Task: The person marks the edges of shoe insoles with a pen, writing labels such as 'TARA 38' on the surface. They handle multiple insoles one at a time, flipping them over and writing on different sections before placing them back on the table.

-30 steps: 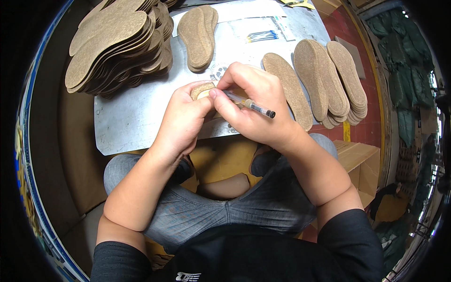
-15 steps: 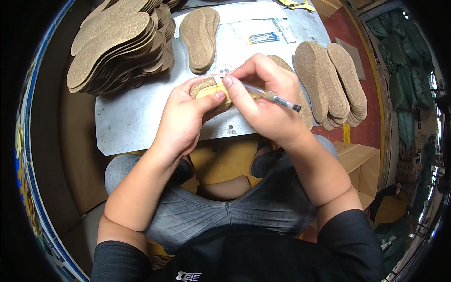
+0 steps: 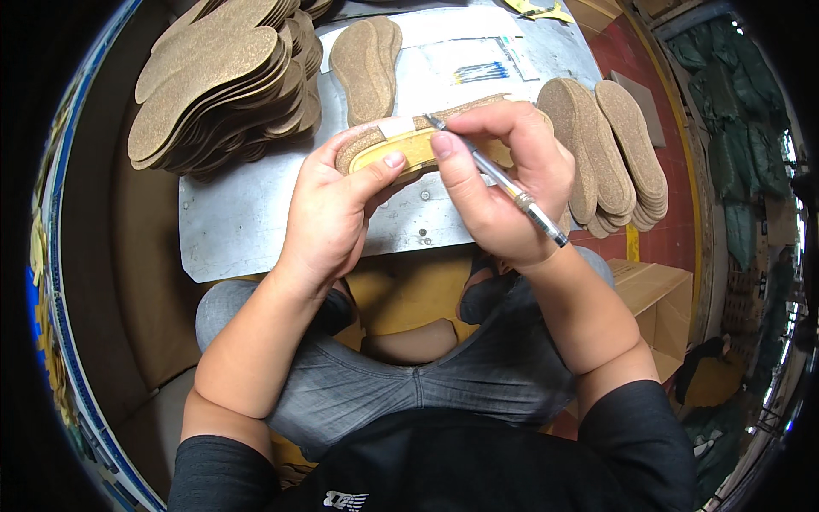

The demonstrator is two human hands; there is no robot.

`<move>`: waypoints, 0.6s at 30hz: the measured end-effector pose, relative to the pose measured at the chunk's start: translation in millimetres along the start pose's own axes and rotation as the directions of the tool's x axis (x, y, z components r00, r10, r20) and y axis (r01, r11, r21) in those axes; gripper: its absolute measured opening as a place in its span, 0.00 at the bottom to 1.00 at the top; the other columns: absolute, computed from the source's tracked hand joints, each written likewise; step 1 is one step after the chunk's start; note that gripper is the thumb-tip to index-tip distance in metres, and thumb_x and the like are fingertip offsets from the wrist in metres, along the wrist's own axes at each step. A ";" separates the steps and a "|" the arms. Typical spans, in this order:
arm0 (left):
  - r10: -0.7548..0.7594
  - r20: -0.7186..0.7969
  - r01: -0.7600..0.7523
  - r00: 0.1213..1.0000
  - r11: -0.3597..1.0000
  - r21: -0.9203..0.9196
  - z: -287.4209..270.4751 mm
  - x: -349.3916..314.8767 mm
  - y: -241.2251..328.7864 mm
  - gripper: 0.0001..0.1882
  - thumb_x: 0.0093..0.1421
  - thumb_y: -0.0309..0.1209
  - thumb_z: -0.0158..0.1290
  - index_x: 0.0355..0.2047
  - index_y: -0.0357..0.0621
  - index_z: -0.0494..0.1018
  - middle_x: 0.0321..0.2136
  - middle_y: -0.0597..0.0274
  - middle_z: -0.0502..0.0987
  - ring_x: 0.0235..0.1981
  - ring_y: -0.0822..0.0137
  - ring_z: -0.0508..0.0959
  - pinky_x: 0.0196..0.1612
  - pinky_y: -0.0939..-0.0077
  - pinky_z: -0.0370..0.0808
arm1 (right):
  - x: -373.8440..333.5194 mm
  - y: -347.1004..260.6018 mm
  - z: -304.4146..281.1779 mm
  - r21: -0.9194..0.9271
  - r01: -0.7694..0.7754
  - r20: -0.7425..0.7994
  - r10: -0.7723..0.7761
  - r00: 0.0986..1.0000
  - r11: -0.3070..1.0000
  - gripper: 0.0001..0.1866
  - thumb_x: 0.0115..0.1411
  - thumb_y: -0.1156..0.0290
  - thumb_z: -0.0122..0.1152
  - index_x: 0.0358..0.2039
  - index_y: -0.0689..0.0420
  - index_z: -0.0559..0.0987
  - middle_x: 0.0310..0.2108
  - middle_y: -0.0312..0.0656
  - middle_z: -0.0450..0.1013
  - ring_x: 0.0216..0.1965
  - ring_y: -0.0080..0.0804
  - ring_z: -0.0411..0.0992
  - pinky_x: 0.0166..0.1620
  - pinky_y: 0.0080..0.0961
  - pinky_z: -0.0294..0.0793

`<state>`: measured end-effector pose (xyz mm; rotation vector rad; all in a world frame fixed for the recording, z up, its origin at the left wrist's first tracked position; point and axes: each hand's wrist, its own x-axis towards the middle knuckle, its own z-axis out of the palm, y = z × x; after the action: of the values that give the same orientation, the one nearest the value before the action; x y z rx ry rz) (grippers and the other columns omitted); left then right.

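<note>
Left hand (image 3: 328,196): thumb pressed on the yellow piece; the insole is gripped at its eight o'clock end, with the other fingers mostly hidden beneath.
Right hand (image 3: 516,192): pen (image 3: 533,212) pinched between thumb and forefinger, tip aimed at ten o'clock; contact with the insole cannot be told.
Brown insole (image 3: 363,136): held tilted above the surface (image 3: 239,230), between both hands; yellow piece (image 3: 371,157) laid along it, white patch (image 3: 396,128) seen at its edge.
Tall insole stack (image 3: 209,94): placed at nine to ten o'clock from the held insole.
Insole pair (image 3: 363,68): laid at eleven.
Blue-tipped sticks (image 3: 482,72): grouped at one.
Lower insole stacks (image 3: 627,136): set at three.
</note>
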<state>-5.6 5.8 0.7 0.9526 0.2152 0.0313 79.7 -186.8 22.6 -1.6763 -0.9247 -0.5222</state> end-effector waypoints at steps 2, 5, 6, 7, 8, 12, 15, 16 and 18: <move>0.008 0.011 -0.008 1.000 1.000 0.011 0.3 0.2 0.3 0.23 0.76 0.22 0.65 0.68 0.27 0.76 0.59 0.47 0.86 0.59 0.59 0.88 0.69 0.61 0.85 | 1.0 -1.0 1.5 0.029 0.014 0.018 -0.014 1.000 0.999 0.09 0.66 0.79 0.80 0.44 0.65 0.87 0.36 0.43 0.87 0.34 0.28 0.88 0.39 0.25 0.88; 0.023 0.020 -0.024 1.000 1.000 0.019 1.1 0.3 0.0 0.23 0.76 0.22 0.65 0.67 0.27 0.77 0.59 0.47 0.87 0.60 0.59 0.88 0.70 0.61 0.84 | 0.9 -2.2 3.0 0.078 -0.021 0.021 0.020 1.000 0.997 0.09 0.66 0.80 0.80 0.44 0.65 0.88 0.36 0.43 0.87 0.34 0.28 0.88 0.39 0.24 0.89; 0.029 0.019 -0.029 0.999 0.999 0.017 1.7 0.0 -0.7 0.23 0.76 0.22 0.65 0.67 0.27 0.77 0.59 0.47 0.87 0.60 0.59 0.88 0.70 0.61 0.84 | 0.5 -2.6 2.7 0.092 -0.042 0.022 0.040 0.999 0.995 0.09 0.66 0.80 0.80 0.44 0.65 0.88 0.36 0.43 0.87 0.34 0.28 0.89 0.40 0.24 0.89; 0.034 0.019 -0.035 0.999 0.999 0.016 1.9 -0.3 -1.0 0.22 0.76 0.22 0.65 0.67 0.27 0.78 0.59 0.47 0.87 0.60 0.59 0.88 0.70 0.62 0.84 | 0.2 -2.8 2.7 0.108 -0.059 0.023 0.057 0.998 0.992 0.09 0.66 0.80 0.80 0.44 0.65 0.88 0.36 0.43 0.87 0.34 0.28 0.89 0.40 0.24 0.89; 0.041 0.021 -0.041 0.999 0.999 0.024 1.9 -0.4 -1.0 0.22 0.76 0.21 0.65 0.67 0.27 0.78 0.59 0.47 0.87 0.60 0.59 0.88 0.70 0.61 0.84 | 0.2 -2.9 3.0 0.109 -0.065 0.018 0.063 0.998 0.992 0.09 0.66 0.80 0.80 0.43 0.65 0.88 0.36 0.43 0.87 0.34 0.28 0.89 0.40 0.25 0.89; 0.066 0.018 -0.066 0.998 0.996 0.056 1.6 -0.9 -2.2 0.22 0.76 0.20 0.64 0.67 0.26 0.78 0.59 0.47 0.87 0.60 0.59 0.88 0.70 0.61 0.84 | 0.3 -3.5 4.0 0.127 -0.079 0.003 0.079 0.997 0.989 0.09 0.66 0.79 0.81 0.44 0.65 0.88 0.36 0.44 0.87 0.34 0.28 0.89 0.40 0.25 0.89; 0.081 0.020 -0.082 0.997 0.995 0.059 0.6 -1.0 -2.6 0.22 0.76 0.20 0.64 0.67 0.26 0.78 0.59 0.46 0.87 0.61 0.59 0.88 0.70 0.62 0.84 | 0.4 -5.5 -0.2 0.101 -0.099 0.067 0.093 0.993 0.990 0.10 0.68 0.79 0.80 0.46 0.65 0.86 0.40 0.44 0.88 0.38 0.27 0.88 0.44 0.24 0.88; 0.085 0.023 -0.086 0.996 0.995 0.055 0.4 -0.8 -2.6 0.22 0.76 0.20 0.64 0.67 0.26 0.78 0.60 0.46 0.87 0.61 0.59 0.88 0.70 0.62 0.84 | 0.5 -6.2 -2.0 0.085 -0.106 0.100 0.098 0.990 0.991 0.11 0.70 0.79 0.79 0.48 0.65 0.86 0.41 0.44 0.88 0.40 0.26 0.88 0.45 0.24 0.88; 0.080 0.021 -0.081 0.997 0.996 0.049 0.0 -0.4 -2.5 0.22 0.76 0.20 0.64 0.67 0.26 0.78 0.60 0.46 0.87 0.61 0.59 0.88 0.70 0.62 0.84 | 1.2 -6.5 -4.3 0.060 -0.082 0.117 0.075 0.990 0.995 0.11 0.69 0.79 0.79 0.48 0.65 0.86 0.41 0.45 0.88 0.40 0.27 0.89 0.45 0.25 0.88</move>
<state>-6.2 4.3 -1.2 1.0103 0.1607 0.0913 75.8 -189.8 28.7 -1.6907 -0.9440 -0.3422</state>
